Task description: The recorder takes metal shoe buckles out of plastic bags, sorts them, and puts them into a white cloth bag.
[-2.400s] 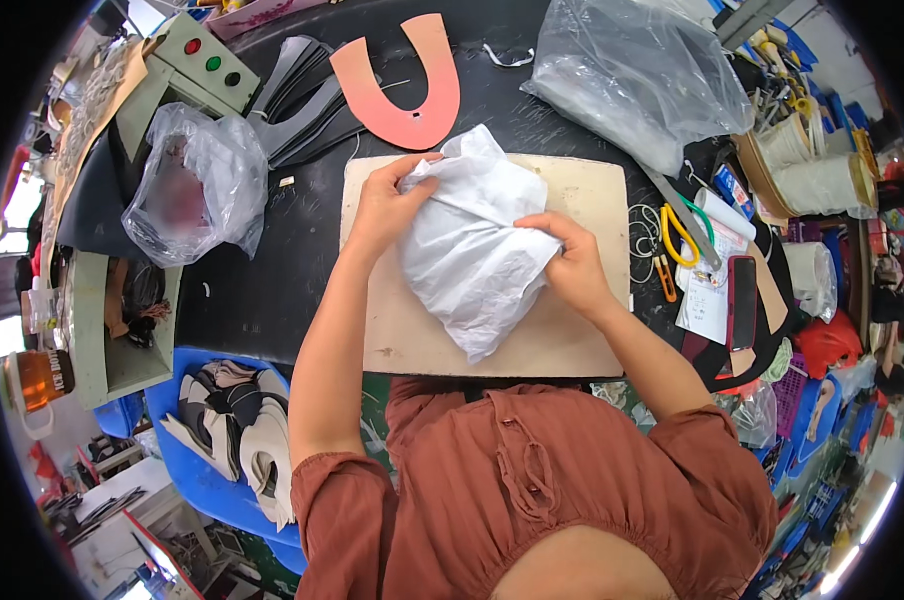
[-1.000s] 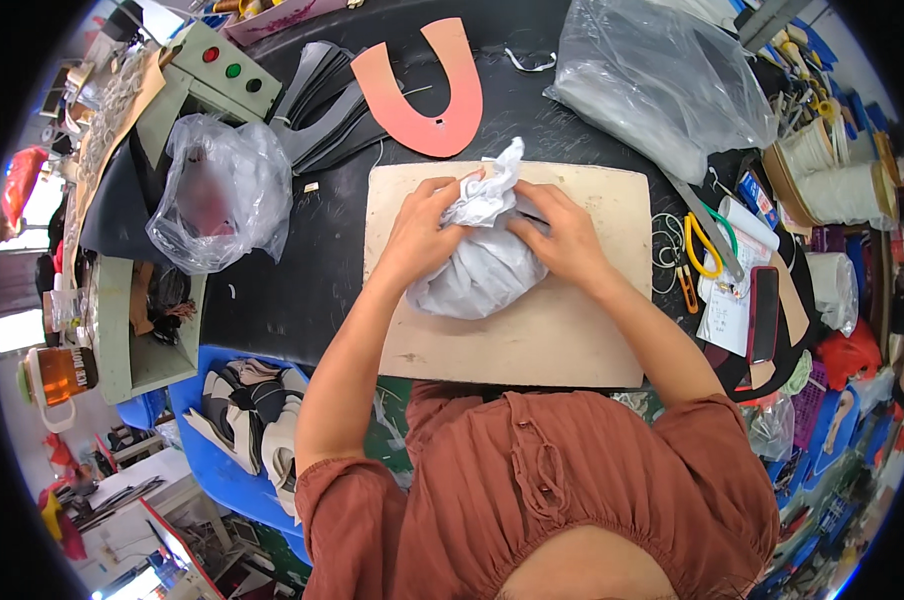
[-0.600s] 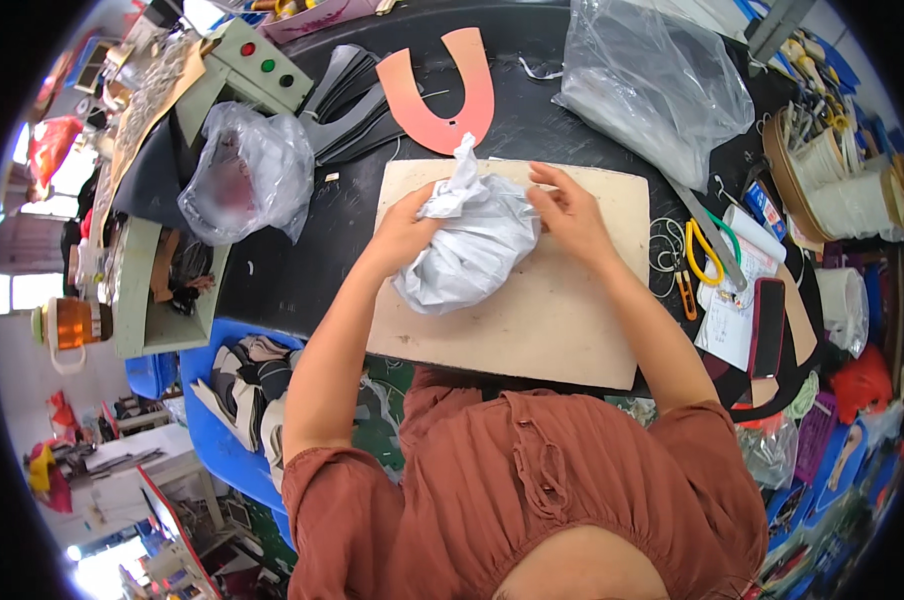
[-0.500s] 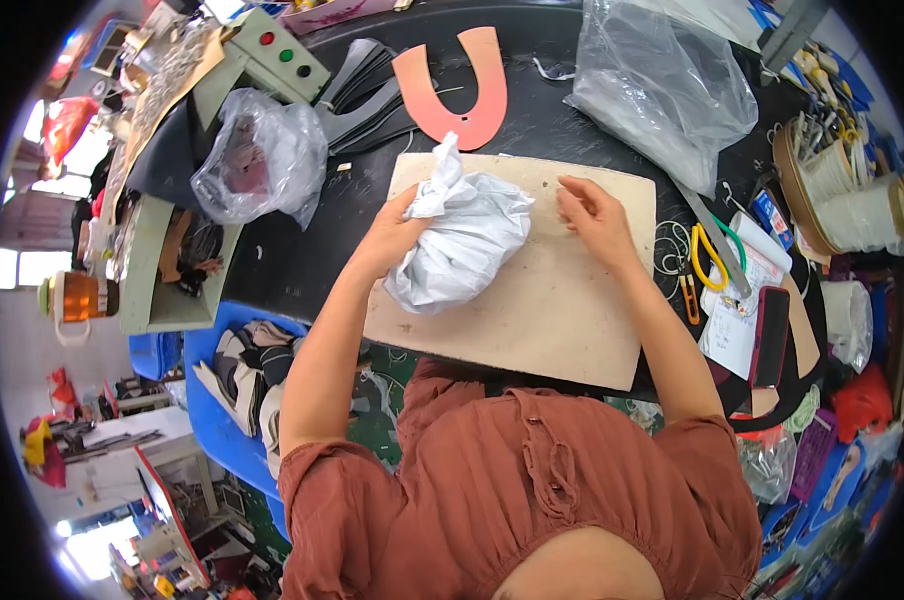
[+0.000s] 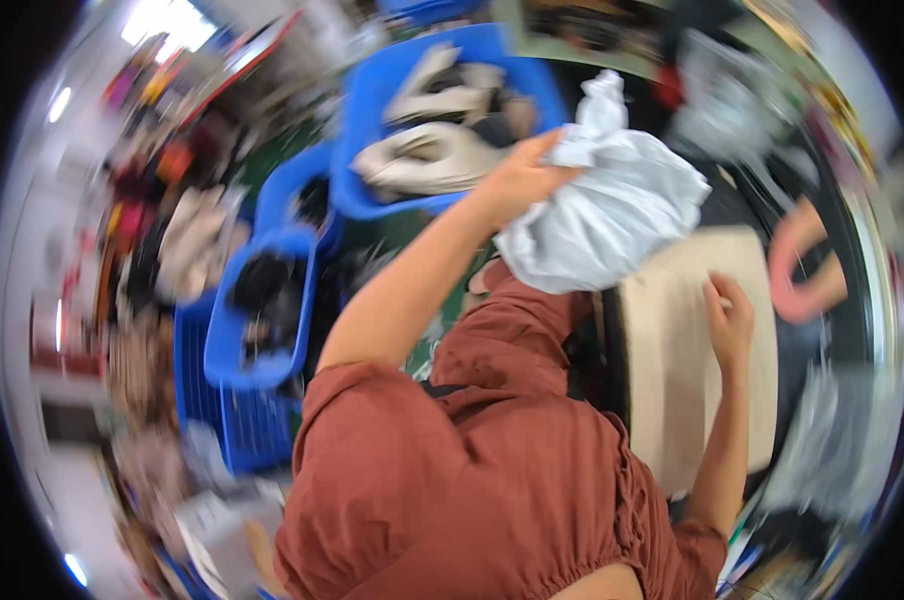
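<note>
My left hand is closed round the gathered neck of a full white plastic bag. The bag is lifted and hangs over the gap between the worktable and the blue baskets; what it contains is hidden. My right hand hovers over or rests on a pale beige board, its fingers loosely bent with nothing visible in them. Beyond the board lies a pink U-shaped piece on the dark tabletop.
A large blue basket with beige cut pieces stands left of the bag. Smaller blue baskets with dark pieces sit nearer. Clear plastic bags lie on the table's far part. Motion blurs much of the view.
My view has swung left toward the baskets. My left hand has carried the white bag off the board, out to the left. My right hand has stayed by the board.
</note>
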Demonstrator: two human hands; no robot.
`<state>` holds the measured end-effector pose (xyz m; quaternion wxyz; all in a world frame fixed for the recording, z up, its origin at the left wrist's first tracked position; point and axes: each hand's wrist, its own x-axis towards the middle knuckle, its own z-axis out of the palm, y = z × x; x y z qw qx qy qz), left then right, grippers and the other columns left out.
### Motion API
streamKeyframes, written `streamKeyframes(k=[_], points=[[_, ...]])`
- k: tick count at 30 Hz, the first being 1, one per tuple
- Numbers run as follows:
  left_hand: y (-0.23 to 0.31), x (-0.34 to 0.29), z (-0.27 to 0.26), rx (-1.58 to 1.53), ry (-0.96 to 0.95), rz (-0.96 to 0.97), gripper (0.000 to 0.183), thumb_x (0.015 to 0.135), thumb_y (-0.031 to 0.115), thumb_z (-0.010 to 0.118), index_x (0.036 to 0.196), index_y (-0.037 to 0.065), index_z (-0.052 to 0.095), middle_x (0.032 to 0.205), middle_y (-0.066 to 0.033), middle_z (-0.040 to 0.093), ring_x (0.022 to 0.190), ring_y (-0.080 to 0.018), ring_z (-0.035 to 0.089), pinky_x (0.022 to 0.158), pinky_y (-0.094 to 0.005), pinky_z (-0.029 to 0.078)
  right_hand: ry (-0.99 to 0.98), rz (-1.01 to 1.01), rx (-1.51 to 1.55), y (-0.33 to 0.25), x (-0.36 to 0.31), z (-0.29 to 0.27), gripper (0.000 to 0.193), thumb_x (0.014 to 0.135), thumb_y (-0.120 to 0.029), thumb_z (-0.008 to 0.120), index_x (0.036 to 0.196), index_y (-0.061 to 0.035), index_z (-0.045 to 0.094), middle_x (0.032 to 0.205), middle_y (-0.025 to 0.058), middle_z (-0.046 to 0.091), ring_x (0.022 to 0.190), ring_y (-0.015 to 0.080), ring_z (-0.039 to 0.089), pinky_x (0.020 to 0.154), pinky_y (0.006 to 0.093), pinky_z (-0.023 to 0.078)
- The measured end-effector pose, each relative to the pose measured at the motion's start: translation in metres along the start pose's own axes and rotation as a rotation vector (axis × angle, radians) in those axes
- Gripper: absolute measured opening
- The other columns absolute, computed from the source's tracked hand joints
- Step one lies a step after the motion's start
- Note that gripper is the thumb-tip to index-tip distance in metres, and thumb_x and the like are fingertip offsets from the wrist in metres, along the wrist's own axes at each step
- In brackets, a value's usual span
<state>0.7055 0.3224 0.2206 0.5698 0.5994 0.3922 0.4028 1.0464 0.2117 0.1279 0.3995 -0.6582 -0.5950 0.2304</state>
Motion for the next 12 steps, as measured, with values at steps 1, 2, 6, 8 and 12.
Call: streamKeyframes(k=[1,2,6,8,12], points=[[0.004,-0.022,-0.013,-0.049,0.101,0.002,0.046,0.092,0.014,0.068,0.136,0.006,0.055,0.115,-0.0011,0.065,0.104,-0.01,0.057,0.093,-0.028,0.047,-0.085,-0.05,-0.057,-0.003,0.01,0.011,0.025,0.094,-0.015,0.064,0.114,-0.0006,0.068,0.107,0.0107,0.07,0.093,0.0183,0.066,0.074,0.0294,0.053],[-0.002,-0.042,-0.03,-0.143,0.2,0.012,0.046,0.092,0.013,0.068,0.136,0.005,0.055,0.118,-0.0011,0.064,0.105,-0.0102,0.057,0.094,-0.0278,0.046,-0.146,-0.091,-0.045,0.001,0.02,0.026,0.025,0.094,-0.014,0.064,0.115,-0.0005,0.067,0.111,0.0123,0.068,0.099,0.0208,0.065,0.078,0.0311,0.053],[-0.027,-0.121,-0.102,-0.374,0.474,-0.055,0.059,0.091,0.016,0.07,0.144,0.003,0.046,0.127,-0.0074,0.062,0.113,-0.015,0.06,0.097,-0.0297,0.048,-0.235,-0.397,-0.342,-0.002,0.043,0.069,0.027,0.092,-0.014,0.064,0.116,-0.0012,0.065,0.121,0.0181,0.062,0.116,0.0329,0.056,0.099,0.0412,0.044],[-0.045,-0.162,-0.137,-0.432,0.639,-0.027,0.058,0.092,0.016,0.069,0.144,0.003,0.045,0.128,-0.0088,0.062,0.114,-0.0171,0.061,0.097,-0.031,0.049,-0.211,-0.496,-0.411,-0.006,0.051,0.089,0.028,0.092,-0.015,0.064,0.117,-0.0018,0.064,0.122,0.0192,0.061,0.118,0.036,0.054,0.103,0.044,0.04],[-0.089,-0.239,-0.21,-0.46,0.99,-0.09,0.057,0.092,0.016,0.069,0.143,0.003,0.046,0.128,-0.0096,0.062,0.114,-0.0182,0.061,0.098,-0.0311,0.049,-0.194,-0.526,-0.524,-0.023,0.073,0.128,0.03,0.092,-0.017,0.064,0.118,-0.004,0.064,0.125,0.0197,0.06,0.12,0.0352,0.053,0.105,0.0437,0.038]])
